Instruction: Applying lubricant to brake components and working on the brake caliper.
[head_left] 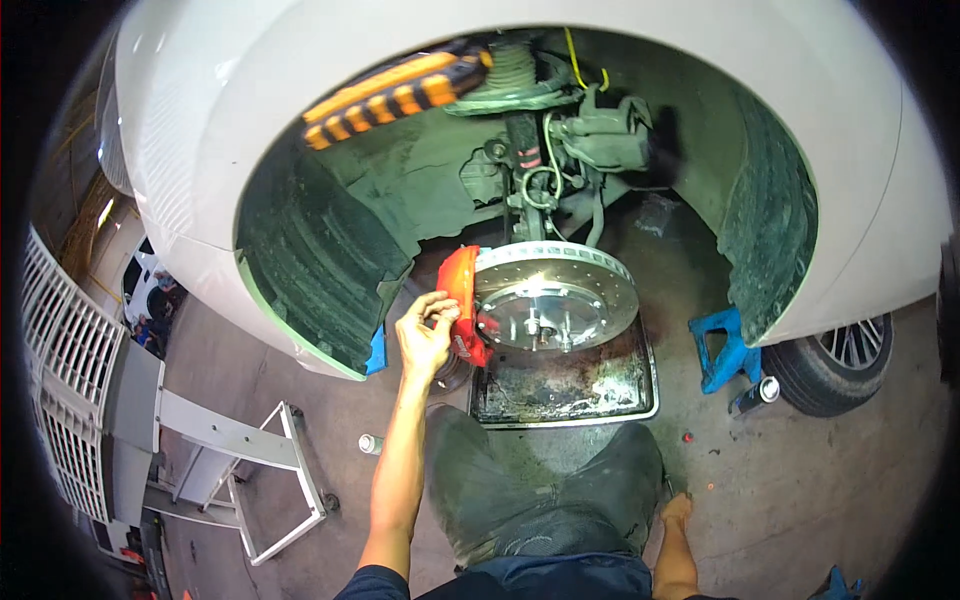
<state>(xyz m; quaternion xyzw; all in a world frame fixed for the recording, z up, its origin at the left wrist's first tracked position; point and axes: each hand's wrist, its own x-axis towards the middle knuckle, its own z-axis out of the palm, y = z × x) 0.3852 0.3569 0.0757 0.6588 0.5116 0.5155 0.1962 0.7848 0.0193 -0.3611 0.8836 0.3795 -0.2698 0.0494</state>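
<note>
A red brake caliper (462,300) sits over the left edge of a drilled, shiny brake disc (585,285) in the open wheel arch. My left hand (424,338) is raised against the caliper's outer left side. Its thumb and fingers are pinched together there, and whatever is between them is too small to make out. Low beside my right knee is my right hand (677,508), its fingers closed. A thin dark piece shows at its top, but its kind cannot be told. Wheel studs stand out from the disc's hub (533,322).
Below the disc lies a wet black drip tray (640,408). To the right are a blue jack stand (722,350), a spray can (757,394) and a wheel (835,365). A white wheeled frame (285,465) and another can (370,443) stand left. An orange-black work light (395,92) hangs above.
</note>
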